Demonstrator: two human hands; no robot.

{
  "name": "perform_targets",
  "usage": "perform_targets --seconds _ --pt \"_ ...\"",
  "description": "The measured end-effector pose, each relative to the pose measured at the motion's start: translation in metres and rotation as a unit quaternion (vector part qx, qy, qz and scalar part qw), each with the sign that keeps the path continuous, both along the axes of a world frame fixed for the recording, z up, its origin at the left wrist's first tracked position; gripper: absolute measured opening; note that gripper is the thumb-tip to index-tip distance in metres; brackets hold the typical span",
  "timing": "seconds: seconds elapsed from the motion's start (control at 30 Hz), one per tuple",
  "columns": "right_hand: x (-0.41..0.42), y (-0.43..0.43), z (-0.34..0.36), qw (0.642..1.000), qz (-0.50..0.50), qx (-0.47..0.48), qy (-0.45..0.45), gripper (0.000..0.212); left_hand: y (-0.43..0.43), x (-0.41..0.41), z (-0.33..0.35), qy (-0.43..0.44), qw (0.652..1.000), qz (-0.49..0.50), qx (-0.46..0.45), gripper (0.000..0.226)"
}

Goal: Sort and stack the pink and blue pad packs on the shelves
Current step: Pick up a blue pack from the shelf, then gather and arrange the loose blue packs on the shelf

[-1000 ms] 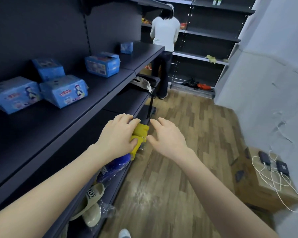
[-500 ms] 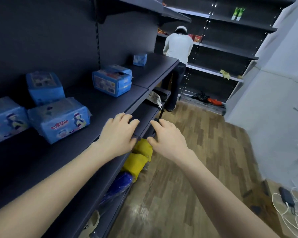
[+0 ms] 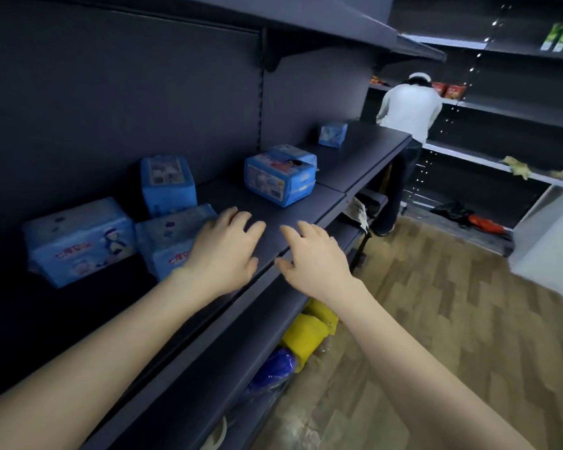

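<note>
Presently both hands are held over the front edge of the middle shelf (image 3: 293, 206), a dark board fixed to a dark back panel. Left hand (image 3: 223, 251): palm down, fingers spread and lightly bent, holding nothing. Right hand (image 3: 312, 258): just beside it, palm down, fingers spread in the same way, holding nothing. Whether either hand touches the shelf cannot be told.

Five blue packs are on the shelf. The leftmost blue pack (image 3: 78, 241) lies on its side near the left end of the shelf, printed face to the front. The second blue pack (image 3: 169, 241) lies just beside it, toward the shelf's front, its right end hidden behind the left hand; contact between hand and pack cannot be told. The upright blue pack (image 3: 168, 183) stands behind these two, against the back of the shelf. The large blue pack (image 3: 280, 173) sits alone at mid-shelf, well apart from the other three and turned at an angle to the shelf edge. The small blue pack (image 3: 333, 134) stands on the far section of the shelf, toward the back.

Below the shelf, on a lower board, a yellow bundle (image 3: 306, 334) and a blue bundle (image 3: 273, 368) lie side by side at the front edge. Beyond the far end of the shelf a person in a white top (image 3: 410, 112) stands facing other shelving. A wood-pattern floor (image 3: 452, 319) runs along the front of the shelf.
</note>
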State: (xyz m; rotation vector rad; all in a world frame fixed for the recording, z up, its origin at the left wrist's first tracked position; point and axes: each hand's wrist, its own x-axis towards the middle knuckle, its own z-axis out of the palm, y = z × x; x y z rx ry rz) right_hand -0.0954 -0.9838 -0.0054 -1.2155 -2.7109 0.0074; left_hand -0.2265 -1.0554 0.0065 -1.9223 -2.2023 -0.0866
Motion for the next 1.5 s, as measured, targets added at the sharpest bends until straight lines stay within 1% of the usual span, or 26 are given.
perform_targets --seconds 0.13,0.23,0.4,0.5,0.8,0.97,1.2,1.4,1.5 --pt "-0.032 -0.004 0.008 0.998 0.060 -0.006 0.011 0.057 -0.019 -0.020 0.005 -0.013 0.999 0.049 0.001 0.053" --pt "-0.057 -0.008 0.014 0.994 0.104 -0.006 0.020 0.056 -0.037 -0.035 0.010 -0.018 0.995 0.097 0.008 0.057" --pt "-0.087 -0.013 0.022 0.982 0.189 0.005 0.029 0.057 -0.054 -0.048 0.018 -0.007 0.982 0.186 0.007 0.057" --pt "-0.097 -0.010 0.025 0.974 0.226 0.000 0.027 0.057 -0.058 -0.049 0.022 -0.017 0.973 0.228 0.010 0.058" --pt "-0.108 0.010 0.030 0.954 0.301 -0.013 -0.002 0.057 -0.051 -0.041 0.019 -0.030 0.954 0.299 0.022 0.057" --pt "-0.117 0.012 0.030 0.937 0.350 -0.015 0.010 0.054 -0.053 -0.036 0.015 -0.041 0.940 0.338 0.031 0.058" --pt "-0.138 -0.019 0.031 0.893 0.444 -0.041 0.057 0.053 -0.086 -0.033 0.014 -0.053 0.902 0.421 0.077 0.059" --pt "-0.162 -0.066 0.027 0.854 0.507 -0.079 0.089 0.056 -0.141 -0.036 0.012 -0.083 0.852 0.505 0.111 0.061" --pt "-0.175 -0.094 0.026 0.841 0.523 -0.097 0.098 0.055 -0.171 -0.044 0.009 -0.124 0.819 0.538 0.157 0.062"
